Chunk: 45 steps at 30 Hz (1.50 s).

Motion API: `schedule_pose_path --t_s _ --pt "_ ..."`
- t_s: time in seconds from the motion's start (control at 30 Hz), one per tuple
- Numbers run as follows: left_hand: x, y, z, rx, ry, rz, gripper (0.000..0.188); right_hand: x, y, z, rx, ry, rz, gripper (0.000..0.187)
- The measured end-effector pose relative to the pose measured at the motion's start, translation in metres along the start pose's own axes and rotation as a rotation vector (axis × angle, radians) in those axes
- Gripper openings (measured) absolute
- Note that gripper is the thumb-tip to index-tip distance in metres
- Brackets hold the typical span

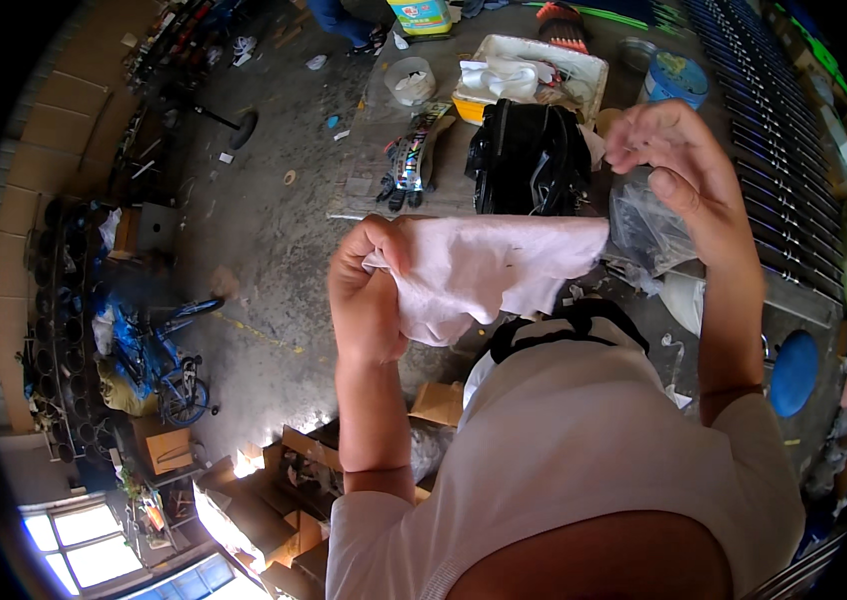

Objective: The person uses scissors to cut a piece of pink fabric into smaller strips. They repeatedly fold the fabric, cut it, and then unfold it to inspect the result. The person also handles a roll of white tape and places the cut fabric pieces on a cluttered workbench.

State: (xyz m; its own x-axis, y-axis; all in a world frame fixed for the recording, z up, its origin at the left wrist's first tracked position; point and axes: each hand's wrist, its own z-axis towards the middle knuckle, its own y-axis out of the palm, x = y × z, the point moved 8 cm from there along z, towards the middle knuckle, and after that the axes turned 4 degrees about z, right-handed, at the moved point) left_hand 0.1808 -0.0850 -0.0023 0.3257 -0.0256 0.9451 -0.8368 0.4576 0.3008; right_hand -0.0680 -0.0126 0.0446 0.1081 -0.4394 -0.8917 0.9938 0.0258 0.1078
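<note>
My left hand (369, 290) is closed on one end of a pale pink cloth (494, 265), the thumb folded over it. The cloth stretches to the right, with its lower edge ragged and dangling. My right hand (679, 160) is raised over the right part of the table, apart from the cloth. Its fingers are curved and slightly blurred, the thumb stands off, and nothing shows in it. Just beyond the cloth is a shiny black plastic bag (524, 160). Below my right hand a clear plastic bag (649, 230) lies crumpled.
On the table (359, 195) are a dark glove (409, 160) with a printed back, a whitish tub (410, 80), a white-and-yellow container (589, 80) and a blue bucket (676, 78). Long rods (764, 130) line the right. A blue stool (794, 373), bicycle (179, 370) and cardboard boxes (244, 510) surround me.
</note>
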Motion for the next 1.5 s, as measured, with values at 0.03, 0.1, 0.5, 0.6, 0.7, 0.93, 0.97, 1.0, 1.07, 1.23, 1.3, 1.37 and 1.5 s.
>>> schedule_pose_path --t_s 0.03,0.1,0.5,0.6,0.7,0.93,0.97,1.0,1.07,1.23,1.3,1.37,1.5 --pt "0.004 0.008 -0.001 -0.021 0.006 -0.002 0.025 0.004 0.005 0.002 -0.028 -0.008 0.008 0.035" --pt "0.012 0.023 -0.001 -0.06 0.018 -0.006 0.026 0.015 0.015 0.002 -0.14 0.029 -0.025 0.057" --pt "0.02 0.064 0.0 -0.591 -0.154 0.469 0.024 0.054 0.084 -0.001 -0.584 0.148 -0.114 0.04" --pt "0.017 0.061 0.005 -0.624 -0.168 0.508 0.023 0.057 0.093 -0.008 -0.746 0.136 -0.242 0.028" --pt "0.028 0.048 0.011 -0.538 -0.007 0.346 0.027 0.078 0.078 -0.009 -0.605 0.405 -0.241 0.018" --pt "-0.035 -0.045 0.006 -0.003 -0.228 0.39 0.066 0.092 0.036 -0.006 -0.055 0.586 0.082 0.02" --pt "-0.061 -0.042 -0.005 -0.066 -0.29 0.335 0.074 0.093 0.032 -0.006 0.01 0.594 0.128 0.021" --pt "-0.092 -0.038 -0.015 -0.131 -0.352 0.276 0.082 0.094 0.031 -0.006 0.032 0.593 0.173 0.022" --pt "-0.148 -0.021 -0.039 -0.282 -0.55 0.036 0.094 0.096 0.03 -0.005 0.073 0.596 0.264 0.025" --pt "-0.133 0.028 -0.023 -0.273 -0.433 -0.223 0.109 0.093 0.04 -0.006 0.032 0.62 0.299 0.036" --pt "-0.114 0.032 -0.01 -0.231 -0.39 -0.436 0.102 0.09 0.038 -0.006 0.018 0.609 0.251 0.037" --pt "-0.112 0.018 -0.006 -0.332 -0.306 -0.245 0.085 0.089 0.031 -0.006 0.048 0.599 0.18 0.034" --pt "-0.084 0.021 0.003 -0.228 -0.234 0.066 0.031 0.078 0.017 -0.005 0.101 0.427 -0.07 0.017"
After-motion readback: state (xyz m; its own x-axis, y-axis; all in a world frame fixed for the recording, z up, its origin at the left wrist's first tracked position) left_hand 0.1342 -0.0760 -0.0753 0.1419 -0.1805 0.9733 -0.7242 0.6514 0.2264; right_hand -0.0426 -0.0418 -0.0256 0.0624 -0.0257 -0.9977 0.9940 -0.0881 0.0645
